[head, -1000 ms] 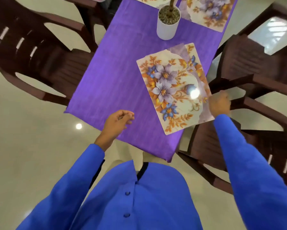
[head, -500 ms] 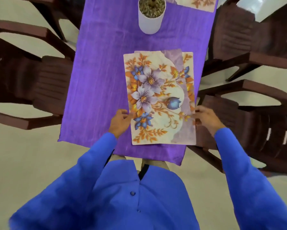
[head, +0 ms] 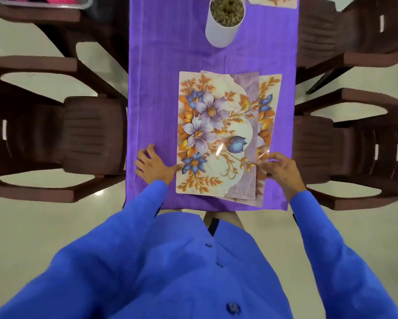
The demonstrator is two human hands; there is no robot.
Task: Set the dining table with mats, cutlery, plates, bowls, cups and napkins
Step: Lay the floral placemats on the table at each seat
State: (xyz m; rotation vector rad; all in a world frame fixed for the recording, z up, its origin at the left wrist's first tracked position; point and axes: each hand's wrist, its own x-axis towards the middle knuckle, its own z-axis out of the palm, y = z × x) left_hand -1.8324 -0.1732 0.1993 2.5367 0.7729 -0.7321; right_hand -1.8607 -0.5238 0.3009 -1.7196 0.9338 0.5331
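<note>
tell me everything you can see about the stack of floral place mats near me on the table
The floral place mats lie flat in a slightly fanned stack on the purple tablecloth, toward the near end, right of centre. They look thin, glossy and laminated, with rounded corners, printed with lilac and blue flowers and orange leaves on cream. At least two lower mats peek out on the right. The left hand touches the top mat's left edge; the right hand touches the right edge.

Head cam looks steeply down, close over table end (head: 211, 58) & wearer's chest.
</note>
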